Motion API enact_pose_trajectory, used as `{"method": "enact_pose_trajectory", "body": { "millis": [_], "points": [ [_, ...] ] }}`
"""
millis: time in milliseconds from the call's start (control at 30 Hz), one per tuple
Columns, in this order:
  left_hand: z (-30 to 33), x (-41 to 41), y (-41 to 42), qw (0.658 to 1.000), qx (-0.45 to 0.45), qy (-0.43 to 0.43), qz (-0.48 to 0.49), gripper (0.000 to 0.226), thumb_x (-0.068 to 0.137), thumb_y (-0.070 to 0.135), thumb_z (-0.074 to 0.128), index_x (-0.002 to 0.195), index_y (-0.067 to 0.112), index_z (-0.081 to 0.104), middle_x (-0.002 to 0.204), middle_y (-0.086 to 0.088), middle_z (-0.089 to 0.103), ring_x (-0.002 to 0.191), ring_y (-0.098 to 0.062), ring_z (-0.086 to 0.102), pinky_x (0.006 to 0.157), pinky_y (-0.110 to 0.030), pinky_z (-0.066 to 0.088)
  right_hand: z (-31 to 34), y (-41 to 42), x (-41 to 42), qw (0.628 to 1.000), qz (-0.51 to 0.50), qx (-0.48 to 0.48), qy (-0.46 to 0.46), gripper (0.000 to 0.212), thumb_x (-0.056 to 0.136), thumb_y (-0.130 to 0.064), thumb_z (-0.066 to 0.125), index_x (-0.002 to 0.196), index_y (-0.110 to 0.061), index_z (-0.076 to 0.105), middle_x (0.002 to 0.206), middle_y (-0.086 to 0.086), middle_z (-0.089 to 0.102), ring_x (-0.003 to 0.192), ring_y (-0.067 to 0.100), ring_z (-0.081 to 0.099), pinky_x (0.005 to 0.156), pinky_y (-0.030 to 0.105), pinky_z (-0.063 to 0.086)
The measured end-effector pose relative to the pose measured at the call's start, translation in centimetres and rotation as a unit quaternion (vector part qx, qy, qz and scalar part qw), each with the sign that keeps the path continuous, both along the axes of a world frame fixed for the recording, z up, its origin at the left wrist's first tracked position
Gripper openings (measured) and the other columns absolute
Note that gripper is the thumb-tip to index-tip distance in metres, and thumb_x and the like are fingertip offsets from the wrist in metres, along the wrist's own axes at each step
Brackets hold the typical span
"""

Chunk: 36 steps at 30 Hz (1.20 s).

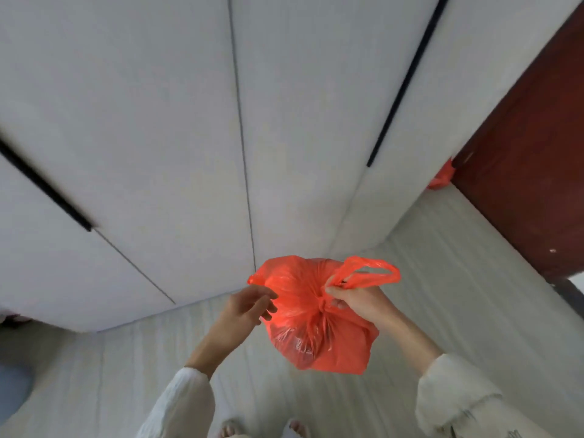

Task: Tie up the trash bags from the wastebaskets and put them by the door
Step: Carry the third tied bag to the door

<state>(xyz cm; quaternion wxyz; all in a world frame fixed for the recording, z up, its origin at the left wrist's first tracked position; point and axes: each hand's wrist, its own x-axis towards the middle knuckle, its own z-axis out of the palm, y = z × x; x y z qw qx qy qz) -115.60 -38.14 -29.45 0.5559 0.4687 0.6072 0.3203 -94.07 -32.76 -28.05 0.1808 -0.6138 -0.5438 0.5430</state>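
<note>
The dark red door [534, 172] stands off to my right, and a first orange bag [441, 177] already sits at its foot. Well short of the door, I hold the second trash bag [316, 320] up off the floor, my right hand [354, 300] clamped on its knotted handles so it hangs free. My left hand [249, 306] hovers beside it, fingers loose, holding nothing. I can read no writing anywhere.

Right hand [355, 300] grips knotted, seemingly, bag [316, 330].
</note>
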Motion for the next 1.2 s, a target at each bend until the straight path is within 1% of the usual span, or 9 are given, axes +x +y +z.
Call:
{"method": "enact_pose_trajectory", "body": {
  "millis": [167,267,433,600,733,900,967,1033,1200],
  "points": [
    [-0.3,11.0,7.3,0.992,-0.014,0.009,-0.125,0.023,0.092,0.002,0.043,0.085,0.014,0.061,0.072,-0.001,0.062,0.056,0.001,0.056,0.054,-0.013,0.041,0.4,4.0,12.4,0.992,-0.124,0.005,-0.017,0.014,0.088,-0.008,0.057,0.081,0.002,0.064,0.074,0.015,0.056,0.068,0.022,0.052,0.052,0.011,0.043],
    [-0.1,16.9,12.7,0.986,0.003,0.022,-0.165,0.024,0.092,0.000,0.044,0.083,0.016,0.061,0.069,0.001,0.063,0.054,0.001,0.056,0.053,-0.012,0.041,0.3,6.7,19.4,0.978,-0.208,0.004,-0.009,0.012,0.087,-0.007,0.059,0.078,-0.002,0.064,0.076,0.016,0.058,0.071,0.023,0.054,0.061,0.022,0.044],
    [-0.2,27.1,22.9,0.974,0.036,0.028,-0.221,0.027,0.091,0.000,0.044,0.083,0.018,0.063,0.065,0.004,0.064,0.057,0.000,0.058,0.054,-0.013,0.043,0.1,12.7,30.6,0.948,-0.318,-0.006,-0.009,0.020,0.088,-0.006,0.059,0.067,-0.009,0.060,0.058,0.003,0.055,0.035,-0.006,0.049,0.043,0.005,0.038],
    [0.1,38.1,33.5,0.956,0.065,0.043,-0.282,0.028,0.091,0.001,0.044,0.082,0.022,0.061,0.066,0.007,0.066,0.058,0.001,0.059,0.055,-0.010,0.043,-0.1,19.8,40.6,0.915,-0.402,-0.019,0.001,0.021,0.086,-0.002,0.061,0.067,-0.012,0.061,0.053,-0.003,0.059,0.036,-0.005,0.054,0.043,0.006,0.044],
    [0.4,46.6,40.7,0.941,0.071,0.059,-0.327,0.030,0.091,0.004,0.044,0.080,0.027,0.060,0.070,0.006,0.065,0.058,0.002,0.058,0.057,-0.007,0.042,-0.1,24.6,47.7,0.908,-0.418,-0.037,0.001,0.008,0.085,-0.008,0.062,0.078,-0.008,0.063,0.062,0.001,0.060,0.051,0.005,0.059,0.045,0.005,0.045],
    [-0.9,55.8,47.7,0.928,0.053,0.084,-0.358,0.031,0.092,0.007,0.043,0.079,0.031,0.058,0.075,0.006,0.063,0.058,0.004,0.057,0.057,-0.007,0.041,-0.6,32.5,56.9,0.911,-0.410,-0.046,0.005,0.011,0.087,-0.012,0.062,0.076,-0.010,0.064,0.068,0.004,0.062,0.061,0.010,0.057,0.047,0.004,0.045],
    [-2.2,59.3,50.6,0.934,0.043,0.094,-0.342,0.031,0.092,0.007,0.042,0.080,0.031,0.057,0.075,0.005,0.063,0.057,0.005,0.057,0.056,-0.007,0.041,-1.3,36.6,60.7,0.919,-0.391,-0.059,0.010,0.017,0.086,-0.013,0.062,0.070,-0.013,0.061,0.068,0.003,0.062,0.064,0.011,0.058,0.060,0.008,0.050],
    [-3.5,62.9,53.5,0.947,0.031,0.098,-0.305,0.030,0.093,0.006,0.041,0.082,0.028,0.058,0.074,0.005,0.062,0.056,0.005,0.057,0.055,-0.006,0.041,-2.4,40.9,64.6,0.926,-0.371,-0.070,0.015,0.017,0.085,-0.015,0.064,0.068,-0.014,0.062,0.069,0.004,0.063,0.067,0.015,0.060,0.079,0.025,0.052],
    [-5.7,71.4,58.9,0.980,-0.042,0.073,-0.178,0.035,0.091,-0.002,0.038,0.077,0.022,0.059,0.065,0.006,0.061,0.048,0.004,0.055,0.054,-0.017,0.040,-5.1,49.5,72.6,0.949,-0.290,-0.121,-0.021,0.018,0.079,-0.026,0.070,0.065,-0.017,0.065,0.075,0.005,0.070,0.078,0.019,0.067,0.094,0.037,0.050]
  ]
}}
